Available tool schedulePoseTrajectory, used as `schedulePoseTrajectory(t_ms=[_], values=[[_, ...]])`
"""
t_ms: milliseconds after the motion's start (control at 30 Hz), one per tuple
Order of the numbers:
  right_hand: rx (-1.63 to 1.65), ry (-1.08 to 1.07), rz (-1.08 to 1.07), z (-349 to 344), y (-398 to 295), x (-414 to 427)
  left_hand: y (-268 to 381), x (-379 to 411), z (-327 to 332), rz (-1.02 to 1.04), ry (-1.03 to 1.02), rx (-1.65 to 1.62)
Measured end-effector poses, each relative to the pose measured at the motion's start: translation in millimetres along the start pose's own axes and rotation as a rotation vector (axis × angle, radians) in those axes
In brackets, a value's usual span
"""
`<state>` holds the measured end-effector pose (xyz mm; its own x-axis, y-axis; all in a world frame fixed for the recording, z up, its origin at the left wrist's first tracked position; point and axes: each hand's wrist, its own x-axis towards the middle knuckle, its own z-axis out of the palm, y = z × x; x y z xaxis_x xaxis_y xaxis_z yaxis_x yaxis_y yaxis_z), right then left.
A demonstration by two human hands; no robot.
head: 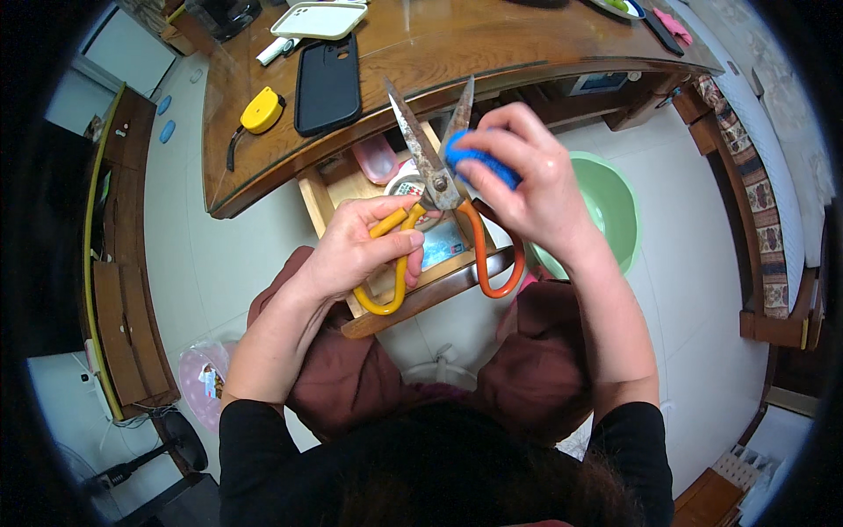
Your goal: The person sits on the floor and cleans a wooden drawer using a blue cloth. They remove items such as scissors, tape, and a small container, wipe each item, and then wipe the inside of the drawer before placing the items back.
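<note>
A pair of scissors [435, 178] with rust-stained blades is spread apart above the drawer. One handle loop is yellow, the other orange. My left hand [375, 244] grips the yellow loop near the pivot. In my right hand [537, 174] is a blue scrubbing pad [483, 161], pinched between thumb and fingers beside the right-hand blade. Whether the pad touches that blade is hard to see. Below the scissors, the pulled-out wooden drawer [428, 290] holds a pink translucent case [376, 160], a round item partly covered by the blades, and a blue card [443, 245].
On the wooden desk [448, 53] lie a yellow tape measure [261, 110], a black phone case [328, 85] and a white phone case [319, 20]. A light-green basin [616, 204] stands on the floor at right. A pink plastic bin [197, 388] is at lower left.
</note>
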<state>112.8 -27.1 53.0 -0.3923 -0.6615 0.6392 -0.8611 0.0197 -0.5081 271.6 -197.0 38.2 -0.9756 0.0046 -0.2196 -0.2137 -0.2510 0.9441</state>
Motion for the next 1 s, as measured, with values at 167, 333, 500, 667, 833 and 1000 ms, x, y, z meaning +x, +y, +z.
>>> schedulePoseTrajectory(t_ms=[167,333,500,667,833,1000], values=[[-0.196,0.168,0.011,-9,13,8,-1,-2,8,-0.039,-0.051,0.020],[-0.073,-0.046,0.006,7,-5,-4,-5,0,-3,-0.057,-0.009,0.006],[-0.228,0.147,0.043,-3,15,8,-3,-1,1,-0.083,-0.067,-0.006],[-0.153,-0.016,0.007,12,0,-3,2,0,-7,-0.072,-0.017,-0.050],[-0.037,0.207,0.366,-16,56,5,1,-2,-9,-0.061,-0.102,-0.097],[0.607,0.120,0.657,-9,41,1,-1,2,-16,-0.068,-0.089,-0.132]])
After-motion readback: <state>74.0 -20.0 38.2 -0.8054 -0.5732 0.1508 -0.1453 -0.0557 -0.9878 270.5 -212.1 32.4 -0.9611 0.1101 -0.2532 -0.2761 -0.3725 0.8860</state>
